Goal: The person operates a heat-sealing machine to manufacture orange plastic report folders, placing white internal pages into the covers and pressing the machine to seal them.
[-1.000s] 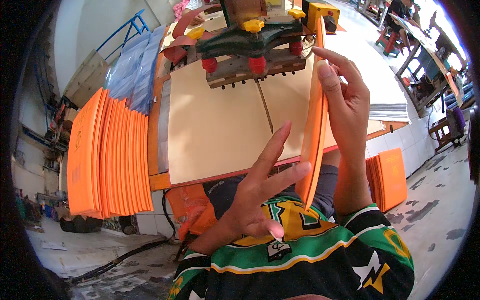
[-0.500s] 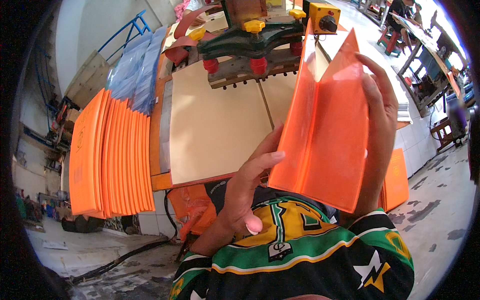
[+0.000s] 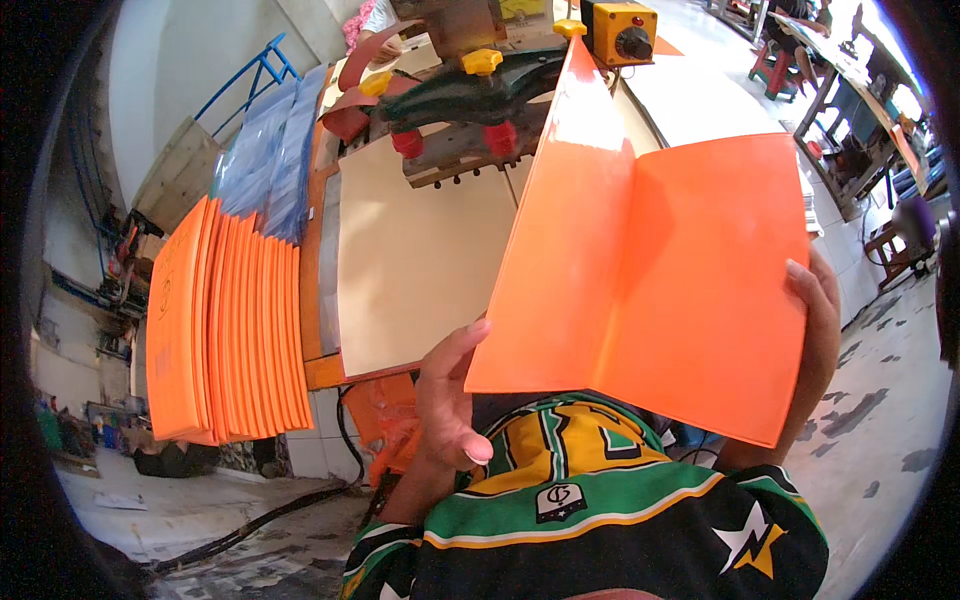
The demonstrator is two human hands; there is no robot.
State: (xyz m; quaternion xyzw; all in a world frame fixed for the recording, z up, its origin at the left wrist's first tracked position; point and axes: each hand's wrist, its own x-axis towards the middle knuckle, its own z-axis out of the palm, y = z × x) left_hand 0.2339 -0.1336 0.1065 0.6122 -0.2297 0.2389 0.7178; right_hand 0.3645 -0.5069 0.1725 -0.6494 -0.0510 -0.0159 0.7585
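A glossy orange book cover (image 3: pixel 715 270) is spread apart at its centre fold, inner side facing me, in front of my chest. My right hand (image 3: pixel 822 310) grips its right edge, thumb on the inner face and fingers behind. At the lower left edge, my left hand (image 3: pixel 447 400) touches the cover with its fingertips, the thumb standing away from it. Beyond the cover is a press with a dark green clamp bar (image 3: pixel 470 92), yellow knobs and red feet. Under the press head lies a cream board (image 3: pixel 420 260), partly hidden by the cover.
To the left stands a row of several orange covers (image 3: pixel 225 330), with clear plastic sleeves (image 3: pixel 262 150) behind them. A yellow control box (image 3: pixel 620 35) with a black dial sits at the press's right. Another person's hand (image 3: pixel 388 48) shows at the back.
The orange cover has been opened wider, its right half swinging right with my right hand. My left hand has moved slightly left and down along with the cover's left edge.
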